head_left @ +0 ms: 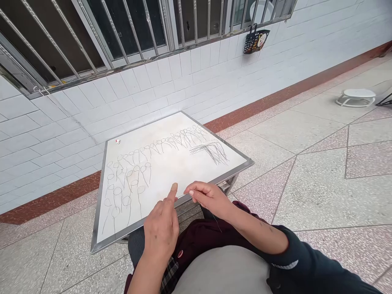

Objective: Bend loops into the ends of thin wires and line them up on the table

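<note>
Over the near edge of the white table (165,171), my left hand (163,222) has its index finger stretched forward, with the other fingers curled under it. Just right of it, my right hand (211,198) pinches thumb and index finger together on a thin dark wire (217,222), whose end hangs over my lap. Many looped wires (143,167) lie in rows across the left and back of the tabletop. A bundle of loose wires (214,152) rests at the right side. Whether my left fingers hold wire is too small to tell.
A small white and red item (118,141) sits at the table's back left corner. Behind stands a tiled wall (128,94) with barred windows (128,28) and a hanging black basket (255,41). A white stool (357,96) stands on the floor at the right.
</note>
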Demonstrator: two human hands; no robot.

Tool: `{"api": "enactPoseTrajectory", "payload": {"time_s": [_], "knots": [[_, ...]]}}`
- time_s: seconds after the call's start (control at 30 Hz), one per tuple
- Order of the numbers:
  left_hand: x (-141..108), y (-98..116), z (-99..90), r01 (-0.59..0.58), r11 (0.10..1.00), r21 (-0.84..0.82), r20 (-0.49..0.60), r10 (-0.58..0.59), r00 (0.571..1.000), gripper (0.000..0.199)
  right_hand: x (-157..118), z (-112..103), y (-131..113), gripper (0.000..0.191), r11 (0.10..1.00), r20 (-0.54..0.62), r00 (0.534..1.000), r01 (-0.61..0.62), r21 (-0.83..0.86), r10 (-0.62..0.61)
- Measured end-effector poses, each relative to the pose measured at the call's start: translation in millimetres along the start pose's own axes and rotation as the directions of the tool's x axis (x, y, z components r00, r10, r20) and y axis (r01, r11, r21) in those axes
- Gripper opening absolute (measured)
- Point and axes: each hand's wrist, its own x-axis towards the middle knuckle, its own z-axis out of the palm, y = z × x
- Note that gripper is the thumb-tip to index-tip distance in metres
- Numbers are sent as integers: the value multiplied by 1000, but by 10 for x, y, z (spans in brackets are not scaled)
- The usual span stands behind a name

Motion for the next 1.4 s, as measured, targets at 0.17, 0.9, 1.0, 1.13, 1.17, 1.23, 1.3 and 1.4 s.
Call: {"api": "enactPoseTrajectory", "payload": {"time_s": [0.17,0.9,1.0,1.13,1.17,1.23,1.3,1.4], "knots": [[-2,-60,23,-120,978,172,-51,131,990,61,-5,9,17,24,1000,3,1000,-17,9,17],[-153,-135,65,84,982,-170,42,-78,996,49,-46,32,15,23,999,32,999,-25,27,24],[-232,-200,95,29,992,-122,37,-25,999,51,-49,15,35,24,1000,-7,1000,-24,8,24],[-262,-212,49,84,989,-123,31,-81,996,47,-48,18,64,25,1000,-27,999,-24,-4,23],[-248,-198,11,120,984,-135,39,-116,993,46,-46,19,66,24,1000,-40,999,-16,-18,16],[-197,-150,-88,202,969,-145,56,-196,979,46,-43,21,60,23,999,-72,997,-3,-51,0],[-125,-89,-186,245,961,-127,61,-239,969,49,-45,27,33,22,997,-81,997,11,-78,-18],[-15,-4,-251,188,979,-84,41,-186,982,51,-60,57,-38,22,996,-32,999,41,-84,-44]]}}
